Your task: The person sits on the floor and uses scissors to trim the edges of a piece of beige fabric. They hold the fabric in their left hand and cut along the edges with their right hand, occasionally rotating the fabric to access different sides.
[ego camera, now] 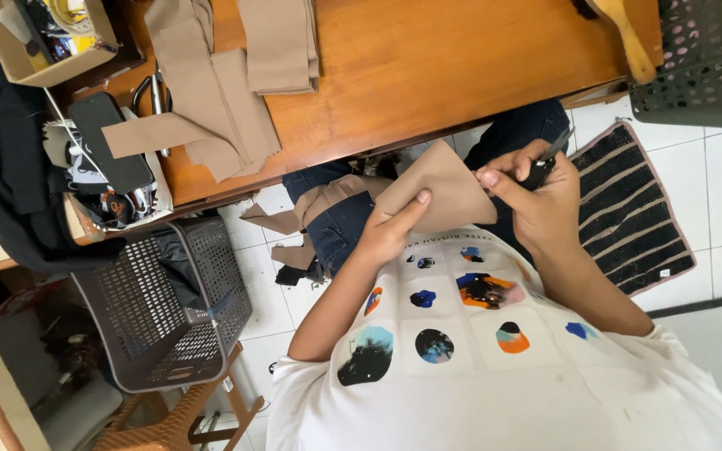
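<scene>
Two hands busy | tan fabric piece point(440, 188) gripped by left hand point(390, 234) fingers | dark tool point(545, 163) clasped in right hand point(536, 205) | cardboard box point(39, 50) on table point(428, 58) corner

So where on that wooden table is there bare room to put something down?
The table is bare on its right half, between the folded tan fabric stack and the wooden handle. The left end is crowded: cut tan pieces, scissors, a phone and a cardboard box.

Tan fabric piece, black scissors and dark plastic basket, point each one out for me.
tan fabric piece point(449, 194), head view, middle of the flat panel.
black scissors point(542, 167), head view, handle in right hand.
dark plastic basket point(148, 313), head view, perforated side wall.
</scene>
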